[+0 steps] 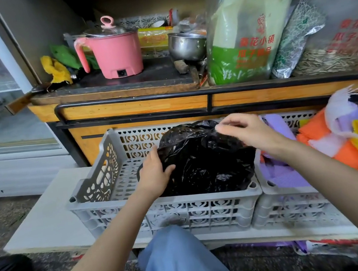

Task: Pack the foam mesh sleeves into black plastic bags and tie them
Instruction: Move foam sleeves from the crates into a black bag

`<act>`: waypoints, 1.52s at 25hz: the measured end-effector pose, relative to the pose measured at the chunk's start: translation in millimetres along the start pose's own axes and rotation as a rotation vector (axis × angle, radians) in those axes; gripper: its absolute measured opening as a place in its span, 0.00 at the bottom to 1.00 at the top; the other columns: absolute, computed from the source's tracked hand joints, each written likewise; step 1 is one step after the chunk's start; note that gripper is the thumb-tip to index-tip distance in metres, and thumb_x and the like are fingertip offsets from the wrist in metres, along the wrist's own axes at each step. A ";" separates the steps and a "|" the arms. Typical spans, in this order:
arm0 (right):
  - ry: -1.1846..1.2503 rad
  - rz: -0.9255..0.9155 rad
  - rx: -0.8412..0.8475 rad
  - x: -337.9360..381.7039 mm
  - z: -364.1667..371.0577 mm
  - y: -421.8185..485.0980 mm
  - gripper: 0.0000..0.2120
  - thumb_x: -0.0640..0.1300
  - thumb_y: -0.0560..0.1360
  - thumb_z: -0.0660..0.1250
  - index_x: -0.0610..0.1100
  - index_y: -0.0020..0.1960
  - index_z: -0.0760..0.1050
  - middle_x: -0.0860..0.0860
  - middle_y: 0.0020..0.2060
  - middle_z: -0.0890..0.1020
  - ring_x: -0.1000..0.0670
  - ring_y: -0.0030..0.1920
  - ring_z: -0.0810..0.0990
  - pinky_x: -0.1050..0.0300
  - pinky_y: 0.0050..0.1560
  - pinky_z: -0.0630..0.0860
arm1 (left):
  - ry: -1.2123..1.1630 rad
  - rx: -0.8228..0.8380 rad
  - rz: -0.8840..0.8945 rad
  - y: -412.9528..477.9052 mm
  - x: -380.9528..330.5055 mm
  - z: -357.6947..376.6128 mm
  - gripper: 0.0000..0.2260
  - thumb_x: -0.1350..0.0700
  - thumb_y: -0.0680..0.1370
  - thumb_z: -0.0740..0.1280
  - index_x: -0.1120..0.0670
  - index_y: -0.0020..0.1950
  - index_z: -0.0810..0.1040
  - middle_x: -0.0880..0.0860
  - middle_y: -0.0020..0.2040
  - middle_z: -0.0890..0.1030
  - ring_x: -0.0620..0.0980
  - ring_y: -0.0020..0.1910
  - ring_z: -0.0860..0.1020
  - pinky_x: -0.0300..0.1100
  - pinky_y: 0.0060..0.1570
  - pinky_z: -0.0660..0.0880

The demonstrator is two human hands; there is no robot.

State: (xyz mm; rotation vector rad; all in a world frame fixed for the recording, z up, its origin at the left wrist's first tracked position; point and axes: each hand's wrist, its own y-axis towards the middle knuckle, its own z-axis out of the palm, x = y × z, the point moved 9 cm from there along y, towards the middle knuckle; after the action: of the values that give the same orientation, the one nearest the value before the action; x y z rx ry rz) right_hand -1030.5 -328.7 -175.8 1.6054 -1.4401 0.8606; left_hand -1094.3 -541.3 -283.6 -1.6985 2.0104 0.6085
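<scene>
Closing step, probably: left hand [155, 172] flat against filled black bag [202, 164] in grey crate [167, 207]; right hand [243, 133] at bag top, pinch unclear. Next: gather neck, knot

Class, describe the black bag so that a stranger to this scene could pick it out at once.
Below the wooden counter stand a left crate and a right crate, both grey. The black bag sits in the left crate, the left hand on its side, the right hand at its top. It alone is dark and shiny; the foam beside it is purple, orange and yellow.
</scene>
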 end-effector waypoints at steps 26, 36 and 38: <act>-0.981 -0.153 -0.167 -21.2 36.0 66.1 0.10 0.41 0.81 0.57 0.42 0.61 0.61 0.51 0.29 0.71 0.47 0.26 0.69 0.55 0.25 0.61 | -0.229 -0.465 0.241 -8.8 -15.2 -150.7 0.05 0.61 0.75 0.69 0.52 0.48 0.76 0.47 0.42 0.75 0.44 0.41 0.73 0.33 0.44 0.67; -0.901 0.192 0.202 -130.6 56.9 48.6 0.19 0.52 0.81 0.55 0.40 0.65 0.60 0.42 0.56 0.78 0.40 0.53 0.78 0.52 0.43 0.69 | 0.499 -0.114 0.254 34.0 -2.1 -27.2 0.16 0.60 0.80 0.58 0.55 0.68 0.68 0.55 0.60 0.72 0.55 0.59 0.70 0.46 0.58 0.67; -0.759 0.117 0.148 -129.2 35.1 38.9 0.21 0.54 0.80 0.57 0.43 0.67 0.61 0.44 0.60 0.75 0.42 0.59 0.75 0.49 0.53 0.71 | 0.497 -0.130 0.274 34.1 -25.2 -27.2 0.22 0.58 0.78 0.59 0.53 0.72 0.62 0.54 0.62 0.70 0.55 0.63 0.66 0.47 0.62 0.61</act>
State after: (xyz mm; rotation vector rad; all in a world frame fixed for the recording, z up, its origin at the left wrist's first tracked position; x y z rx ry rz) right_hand -1085.6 -303.2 -301.3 2.1028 -2.0333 0.4253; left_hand -1125.4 -532.1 -245.1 -1.7950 2.6330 0.4382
